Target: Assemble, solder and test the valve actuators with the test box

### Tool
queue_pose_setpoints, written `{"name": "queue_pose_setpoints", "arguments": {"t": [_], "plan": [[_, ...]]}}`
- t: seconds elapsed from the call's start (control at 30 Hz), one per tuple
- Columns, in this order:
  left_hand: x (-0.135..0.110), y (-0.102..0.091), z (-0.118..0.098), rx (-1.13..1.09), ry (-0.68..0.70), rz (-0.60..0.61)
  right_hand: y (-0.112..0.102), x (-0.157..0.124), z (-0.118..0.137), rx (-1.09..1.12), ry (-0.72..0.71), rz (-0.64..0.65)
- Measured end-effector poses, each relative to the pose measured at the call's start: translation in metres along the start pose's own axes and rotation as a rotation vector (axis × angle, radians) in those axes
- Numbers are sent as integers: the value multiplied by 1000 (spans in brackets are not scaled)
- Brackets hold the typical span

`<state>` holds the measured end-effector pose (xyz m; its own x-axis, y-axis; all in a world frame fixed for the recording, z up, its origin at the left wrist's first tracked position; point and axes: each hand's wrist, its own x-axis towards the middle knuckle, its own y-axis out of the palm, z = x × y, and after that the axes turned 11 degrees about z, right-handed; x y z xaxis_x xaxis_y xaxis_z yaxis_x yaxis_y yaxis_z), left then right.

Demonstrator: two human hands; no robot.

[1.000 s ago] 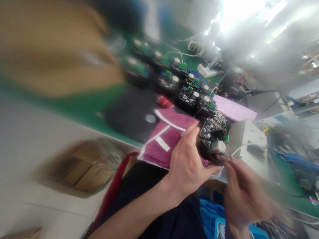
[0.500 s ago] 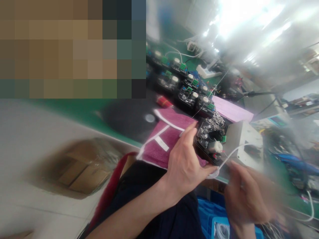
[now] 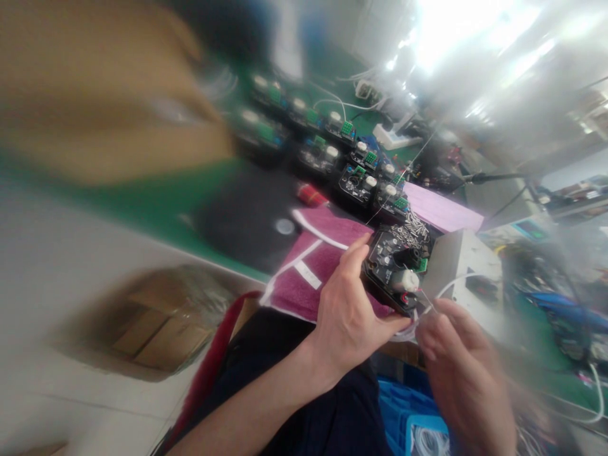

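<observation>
My left hand (image 3: 349, 310) is closed around the edge of a black circuit board unit (image 3: 380, 269), fingers along its far left side and thumb at its near corner. A white round component (image 3: 405, 280) and a small green board (image 3: 422, 265) sit on the unit. Just right of it, my right hand (image 3: 463, 361) is pinched, slightly blurred, at the end of a thin wire (image 3: 427, 299) that runs from beside the white component. A white cable (image 3: 449, 286) loops close to these fingertips. Under the unit and my left hand lies a purple cloth (image 3: 304, 278) with white edging.
Similar board units (image 3: 358, 183) stand in rows on the green bench. A heap of screws (image 3: 415, 231) and a pale metal box (image 3: 456, 259) adjoin the work. Below are a blue crate (image 3: 403, 424) and a cardboard box (image 3: 156, 329); a blurred brown shape fills the upper left.
My right hand has moved in to the left and its fingers have closed near the unit's wire. The unit in my left hand has shifted slightly left.
</observation>
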<state>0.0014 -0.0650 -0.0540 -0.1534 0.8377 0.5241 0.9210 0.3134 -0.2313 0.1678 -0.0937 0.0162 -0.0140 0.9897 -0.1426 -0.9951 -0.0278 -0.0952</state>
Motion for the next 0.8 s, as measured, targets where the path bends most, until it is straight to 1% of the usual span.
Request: {"name": "queue_pose_setpoints", "arguments": {"t": [0.07,0.1,0.2,0.23,0.3,0.37,0.43,0.57,0.67,0.73,0.8], "plan": [[-1,-1,1,-3,-11,-10,0,-4,-9,-322,-250,-116],[-1,-1,2,-3,-13,-16,-2,-6,-12,-504,-381,-137],[-2,-2,3,-9,-7,-30,-9,-5,-13,-1005,-729,-93],[-2,-2,4,-11,-4,-37,-11,-4,-11,-1134,-815,-71],[-2,-1,4,-13,2,-54,-17,-2,-7,-1307,-917,-64],[-2,-1,5,-14,3,-65,-24,-2,-3,-1376,-929,-65],[-2,-2,6,-16,5,-61,-32,-2,-2,-1389,-895,-62],[-4,-2,7,-21,13,-57,-46,-5,-1,-1405,-863,38],[-4,-2,7,-20,3,-58,-50,-4,3,-1423,-875,110],[-4,-1,6,-16,-7,-60,-49,-2,5,-1435,-866,120],[-4,-1,5,-14,-13,-66,-48,1,5,-1417,-824,108]]}}
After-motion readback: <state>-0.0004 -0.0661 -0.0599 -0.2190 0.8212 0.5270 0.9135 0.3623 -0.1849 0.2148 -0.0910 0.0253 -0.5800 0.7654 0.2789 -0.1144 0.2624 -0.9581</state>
